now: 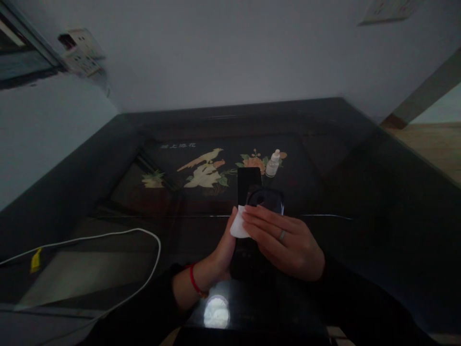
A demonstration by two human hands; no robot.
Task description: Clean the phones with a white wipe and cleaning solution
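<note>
My left hand (225,247) is closed along the left edge of a black, flat phone (248,180), with most of its fingers hidden. Its wrist wears a red cord. My right hand (288,240), with a ring on one finger, presses a white wipe (238,226) against the phone with its fingertips. Just beyond the right fingers shows a dark, glossy, rounded square thing (270,198); its kind is unclear. A small white bottle with a dropper-like top (272,166) stands upright past the phone, to the right.
The black glossy table (317,149) bears an inlaid bird and flower picture (207,168). A white cable (139,229) with a yellow tag (36,261) curves across the left. Power sockets (84,50) sit on the wall at the far left.
</note>
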